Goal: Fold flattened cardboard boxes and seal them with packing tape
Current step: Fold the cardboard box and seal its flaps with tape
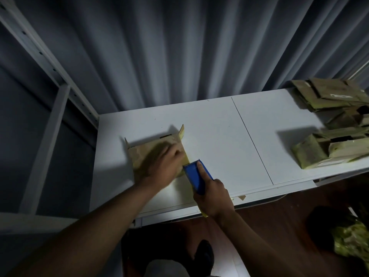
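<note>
Pressing flat-fingered on the box (151, 154), the left hand (167, 162) sits beside the right hand (211, 194), which grips the dispenser (194, 175) at the box's right edge.

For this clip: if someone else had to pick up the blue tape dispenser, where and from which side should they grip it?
Likely by the long blue body of the tape dispenser, coming from its near end, as the right hand does here. The serrated cutter sits at the far end beside the cardboard box, so fingers should stay back from there. The left hand rests on the box.
</note>
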